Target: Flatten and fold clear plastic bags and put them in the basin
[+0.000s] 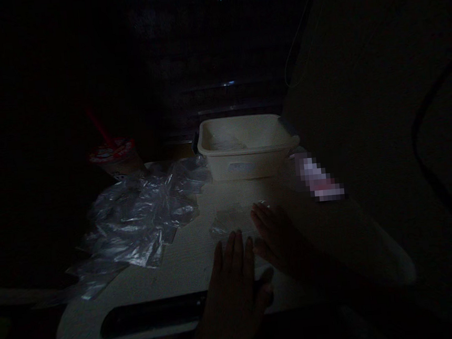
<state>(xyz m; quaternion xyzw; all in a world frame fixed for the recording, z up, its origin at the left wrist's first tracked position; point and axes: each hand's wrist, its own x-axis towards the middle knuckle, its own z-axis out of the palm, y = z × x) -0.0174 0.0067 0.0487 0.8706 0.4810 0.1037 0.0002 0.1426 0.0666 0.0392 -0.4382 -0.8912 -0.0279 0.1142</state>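
Note:
My left hand (235, 279) lies palm down on the small white table (186, 262), fingers stretched forward. Just to its right is my right hand (277, 233), its fingers pointing up and left and its thumb apart from them. Both hands rest at the near edge of a clear plastic bag (230, 219) that is spread flat on the tabletop. Part of the bag is hidden under the fingers, and the dim light blurs its outline.
A pile of clear plastic bags (135, 219) covers the table's left side. Behind it stands a lidded cup (118, 158) with a red straw. A cream plastic bin (249, 165) stands at the back. A pixelated patch (322, 182) lies right. A long dark strip (155, 313) runs along the front.

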